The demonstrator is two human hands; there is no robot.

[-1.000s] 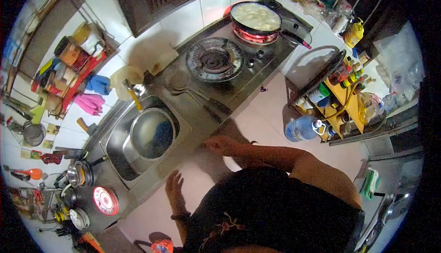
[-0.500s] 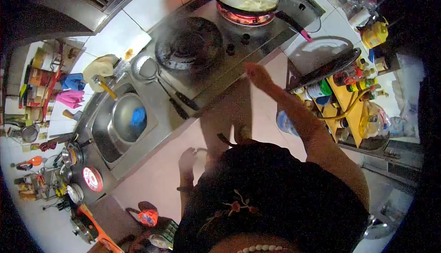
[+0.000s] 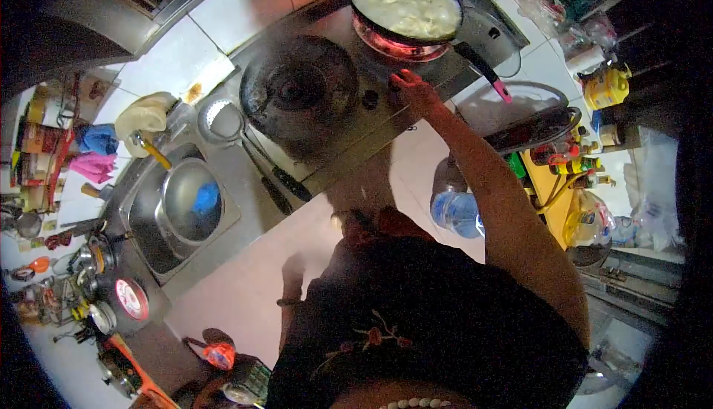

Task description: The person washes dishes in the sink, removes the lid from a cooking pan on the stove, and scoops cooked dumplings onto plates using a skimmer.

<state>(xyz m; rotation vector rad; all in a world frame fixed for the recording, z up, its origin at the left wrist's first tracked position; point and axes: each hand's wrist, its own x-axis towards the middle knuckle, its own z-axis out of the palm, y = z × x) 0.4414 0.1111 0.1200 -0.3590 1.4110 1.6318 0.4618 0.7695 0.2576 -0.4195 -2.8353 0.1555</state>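
My right hand [image 3: 416, 95] reaches to the stove front, its fingers closed around a stove knob [image 3: 396, 83] that they partly cover. A second knob [image 3: 370, 98] sits just left of it. Above the hand, a black pan [image 3: 403, 36] full of pale, cloudy liquid with light pieces stands over a glowing red burner [image 3: 397, 47]. Its black and pink handle [image 3: 483, 72] points down to the right. My left hand [image 3: 293, 271] hangs low beside my body over the pink floor, shadowed, loosely open and holding nothing.
A dark burner [image 3: 298, 88] lies left of the pan. Two long-handled utensils [image 3: 256, 153] rest beside it. The sink [image 3: 148, 219] holds a metal bowl [image 3: 191, 199] with something blue. A big lid [image 3: 531, 127] leans at the right near bottles and a water jug [image 3: 457, 212].
My right hand has moved up and forward from the counter's front edge onto the stove knob. My left hand stays low at my side. The view has shifted slightly.
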